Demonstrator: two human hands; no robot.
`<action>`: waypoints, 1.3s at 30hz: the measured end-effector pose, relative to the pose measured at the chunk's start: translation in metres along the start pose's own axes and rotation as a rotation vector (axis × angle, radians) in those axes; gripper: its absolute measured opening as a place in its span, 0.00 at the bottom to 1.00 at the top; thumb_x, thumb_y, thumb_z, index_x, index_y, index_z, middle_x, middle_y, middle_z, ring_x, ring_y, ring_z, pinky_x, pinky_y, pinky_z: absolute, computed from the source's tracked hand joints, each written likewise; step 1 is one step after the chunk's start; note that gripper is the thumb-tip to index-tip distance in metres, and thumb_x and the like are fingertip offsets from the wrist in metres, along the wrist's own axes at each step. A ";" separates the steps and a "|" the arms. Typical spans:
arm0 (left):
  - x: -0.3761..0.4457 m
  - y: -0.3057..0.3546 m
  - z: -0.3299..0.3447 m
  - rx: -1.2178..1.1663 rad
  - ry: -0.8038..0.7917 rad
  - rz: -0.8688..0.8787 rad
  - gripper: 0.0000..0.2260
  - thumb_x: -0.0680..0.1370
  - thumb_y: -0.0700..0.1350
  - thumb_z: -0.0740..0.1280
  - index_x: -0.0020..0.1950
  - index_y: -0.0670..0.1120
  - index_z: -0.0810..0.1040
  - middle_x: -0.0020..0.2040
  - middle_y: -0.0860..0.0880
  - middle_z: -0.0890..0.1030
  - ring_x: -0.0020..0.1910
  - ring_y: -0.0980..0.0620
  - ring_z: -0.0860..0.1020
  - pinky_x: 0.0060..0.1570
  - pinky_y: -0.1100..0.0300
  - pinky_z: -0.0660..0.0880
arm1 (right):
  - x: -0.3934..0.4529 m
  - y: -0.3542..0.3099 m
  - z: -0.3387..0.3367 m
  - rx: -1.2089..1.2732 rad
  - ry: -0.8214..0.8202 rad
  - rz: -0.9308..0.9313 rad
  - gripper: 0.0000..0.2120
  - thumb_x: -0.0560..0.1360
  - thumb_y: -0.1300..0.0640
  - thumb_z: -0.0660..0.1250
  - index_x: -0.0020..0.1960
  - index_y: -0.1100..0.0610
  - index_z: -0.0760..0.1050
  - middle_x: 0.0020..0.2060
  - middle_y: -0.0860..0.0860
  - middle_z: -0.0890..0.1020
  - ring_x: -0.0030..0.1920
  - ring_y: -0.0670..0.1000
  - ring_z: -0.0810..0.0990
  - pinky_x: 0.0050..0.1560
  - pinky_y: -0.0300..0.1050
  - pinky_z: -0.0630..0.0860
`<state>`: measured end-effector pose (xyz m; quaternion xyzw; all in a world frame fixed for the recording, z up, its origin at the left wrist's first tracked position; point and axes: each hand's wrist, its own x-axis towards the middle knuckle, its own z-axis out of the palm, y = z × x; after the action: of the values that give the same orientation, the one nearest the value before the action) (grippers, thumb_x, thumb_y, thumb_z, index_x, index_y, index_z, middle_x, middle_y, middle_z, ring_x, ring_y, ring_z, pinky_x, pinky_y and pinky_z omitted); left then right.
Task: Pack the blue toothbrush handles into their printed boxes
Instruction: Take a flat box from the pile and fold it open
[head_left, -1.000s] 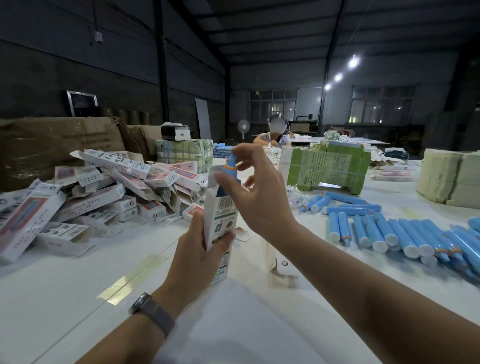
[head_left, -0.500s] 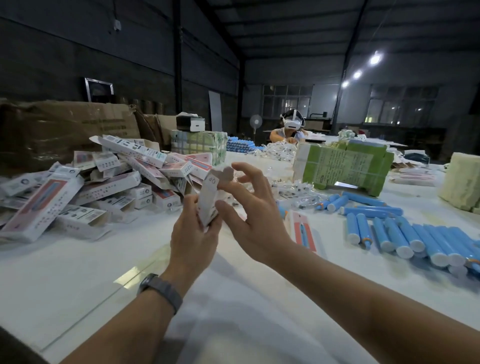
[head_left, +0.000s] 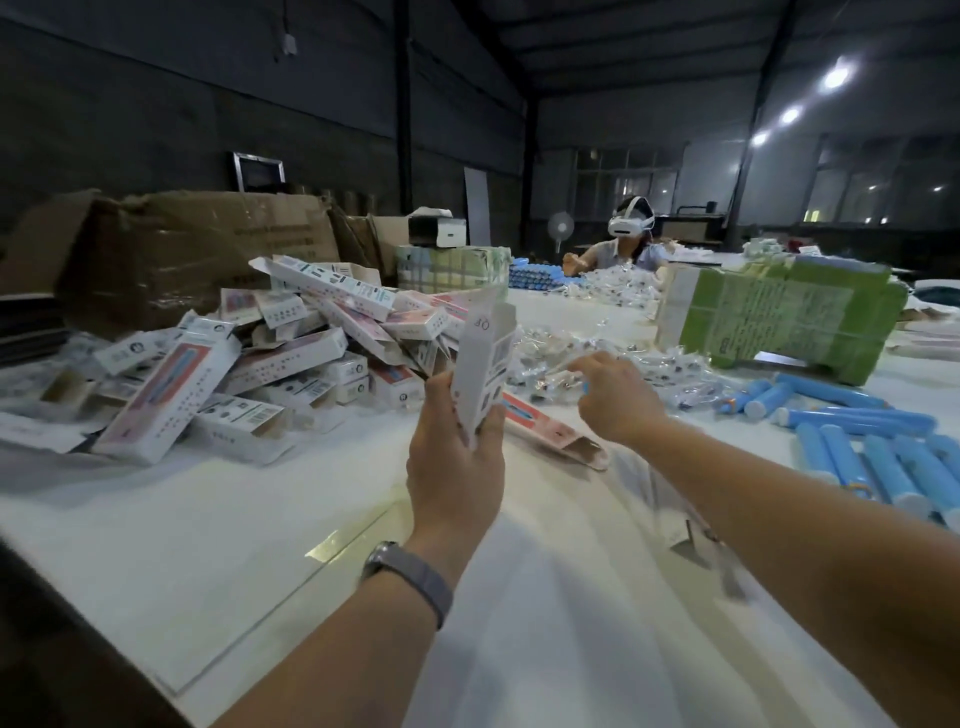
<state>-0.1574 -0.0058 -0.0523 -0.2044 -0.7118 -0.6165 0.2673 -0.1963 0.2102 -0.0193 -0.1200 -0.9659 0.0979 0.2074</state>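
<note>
My left hand (head_left: 457, 467) grips a white printed box (head_left: 485, 364) by its lower end and holds it upright above the table, top flap open. The handle inside it is hidden. My right hand (head_left: 618, 400) reaches forward past the box into a heap of clear plastic packets (head_left: 680, 364), its fingers pinching one of them. Several loose blue toothbrush handles (head_left: 857, 452) lie in a row on the white table (head_left: 208, 519) to the right. A pink printed box (head_left: 545, 426) lies flat just behind my left hand.
A big pile of printed boxes (head_left: 291, 358) covers the table's left side, with a brown carton (head_left: 197, 249) behind it. A green carton (head_left: 779, 317) stands at the back right. Another person wearing a headset (head_left: 628, 239) sits at the far end.
The blue handle has gone down into the box. My right hand has let go of the box top and moved forward and right to the clear packets. My left hand still holds the box.
</note>
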 end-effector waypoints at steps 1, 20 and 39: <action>0.000 -0.001 0.001 0.003 -0.001 0.003 0.16 0.80 0.49 0.69 0.57 0.58 0.62 0.58 0.57 0.73 0.54 0.50 0.74 0.55 0.46 0.79 | 0.007 0.005 0.001 -0.080 -0.028 -0.002 0.28 0.75 0.67 0.58 0.72 0.49 0.68 0.71 0.50 0.69 0.69 0.57 0.66 0.64 0.59 0.72; 0.002 -0.007 0.005 -0.012 -0.015 0.012 0.15 0.80 0.50 0.68 0.59 0.58 0.64 0.57 0.57 0.75 0.53 0.55 0.74 0.53 0.52 0.78 | 0.052 0.001 0.020 -0.282 0.079 -0.159 0.19 0.77 0.66 0.62 0.63 0.50 0.76 0.53 0.53 0.83 0.54 0.57 0.80 0.48 0.50 0.77; -0.018 0.013 0.002 -0.102 -0.193 0.051 0.14 0.78 0.45 0.72 0.58 0.52 0.69 0.53 0.56 0.79 0.45 0.63 0.78 0.39 0.75 0.73 | -0.113 -0.092 -0.114 0.512 0.630 -0.492 0.12 0.73 0.55 0.75 0.51 0.55 0.74 0.38 0.40 0.78 0.36 0.41 0.78 0.38 0.34 0.73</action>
<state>-0.1356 -0.0007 -0.0536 -0.2942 -0.6964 -0.6225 0.2024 -0.0661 0.1074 0.0619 0.1437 -0.8004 0.2397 0.5303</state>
